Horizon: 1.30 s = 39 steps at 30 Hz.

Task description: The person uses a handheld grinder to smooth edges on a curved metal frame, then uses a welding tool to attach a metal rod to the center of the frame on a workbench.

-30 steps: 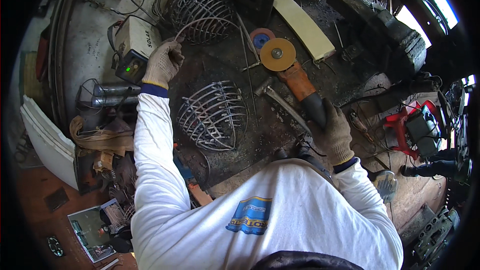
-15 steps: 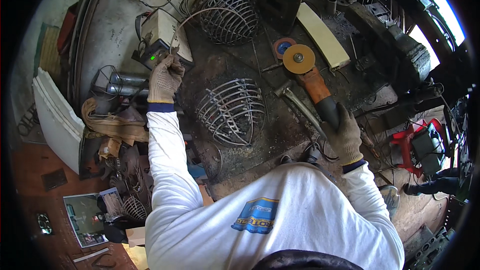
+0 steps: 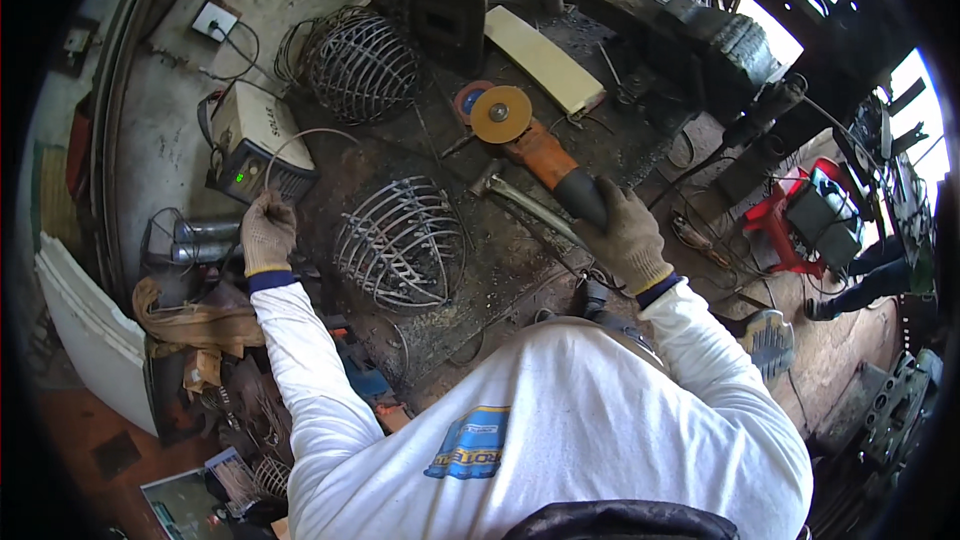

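Left grip (image 3: pixel 268 232), in a pale knit glove, is pinched narrow around the lower end of a thin curved rod (image 3: pixel 325 129). The rod rises from the fingers and arcs to the right; holding it by the end probably keeps the rest of the curve clear of the glove. Just above this hand stands a beige machine (image 3: pixel 262 125), its green display turned toward the person, perhaps so it can be read at a glance.

Right of the left grip, a cage of bent metal rods (image 3: pixel 400 245) lies on the dark, gritty surface (image 3: pixel 490 265), between the two hands and near the body, seemingly to be within easy reach of both. A second rounded cage (image 3: pixel 362 65) sits farther back, out of the way.

Next comes a hammer (image 3: pixel 530 208), its head away from the person and its handle slanting toward the right hand. Beside it is an orange grinder (image 3: pixel 545 160), its tan disc (image 3: pixel 501 114) farthest from the body. Beyond it lies a cream bar (image 3: pixel 545 60).

Right grip (image 3: pixel 625 240), also gloved, is wrapped around the grinder's black rear handle, which likely keeps the fingers well away from the disc. Whether the surface bears the grinder's weight, I cannot tell.
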Each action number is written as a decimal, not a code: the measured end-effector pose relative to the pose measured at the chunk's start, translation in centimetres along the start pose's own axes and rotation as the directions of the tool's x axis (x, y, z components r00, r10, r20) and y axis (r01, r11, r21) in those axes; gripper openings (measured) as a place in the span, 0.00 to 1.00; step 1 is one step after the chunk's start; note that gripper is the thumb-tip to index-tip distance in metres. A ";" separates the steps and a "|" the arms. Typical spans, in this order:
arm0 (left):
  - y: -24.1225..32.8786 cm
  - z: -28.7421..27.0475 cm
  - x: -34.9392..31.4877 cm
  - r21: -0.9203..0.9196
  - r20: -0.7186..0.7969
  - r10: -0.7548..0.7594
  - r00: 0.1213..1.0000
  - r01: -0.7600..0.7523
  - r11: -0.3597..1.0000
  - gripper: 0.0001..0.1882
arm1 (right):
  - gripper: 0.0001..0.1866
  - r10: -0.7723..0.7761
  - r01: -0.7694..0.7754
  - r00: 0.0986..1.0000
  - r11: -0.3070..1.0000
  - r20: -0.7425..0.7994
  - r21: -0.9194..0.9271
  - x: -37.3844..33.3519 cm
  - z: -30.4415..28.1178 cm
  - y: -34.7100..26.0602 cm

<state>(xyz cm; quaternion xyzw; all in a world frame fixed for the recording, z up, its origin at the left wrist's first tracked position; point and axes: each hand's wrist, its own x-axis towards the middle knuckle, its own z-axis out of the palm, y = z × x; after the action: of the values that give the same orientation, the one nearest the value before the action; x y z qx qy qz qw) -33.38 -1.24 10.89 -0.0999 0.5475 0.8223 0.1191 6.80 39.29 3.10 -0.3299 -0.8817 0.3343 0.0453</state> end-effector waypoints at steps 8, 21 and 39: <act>-3.7 4.4 -0.2 0.708 0.706 0.375 0.600 -0.580 -0.403 0.15 | 0.37 -0.115 0.116 0.992 0.993 -0.061 0.018 0.0 0.7 0.8; -8.2 10.5 1.4 0.726 0.549 -0.162 0.820 -0.564 -0.394 0.18 | 0.38 -0.101 0.101 0.993 0.995 -0.058 0.002 0.2 0.8 0.9; -2.6 3.7 -21.8 0.820 0.438 0.430 0.789 -0.547 0.168 0.11 | 0.33 -0.290 0.315 0.928 0.946 -0.234 0.077 5.2 -4.6 -0.3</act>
<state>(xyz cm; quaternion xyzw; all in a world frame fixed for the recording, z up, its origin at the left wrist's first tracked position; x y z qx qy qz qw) -11.96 1.30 16.48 0.2087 0.9035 0.3638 -0.0882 4.01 44.90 6.10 -0.2216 -0.8913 0.3342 0.2118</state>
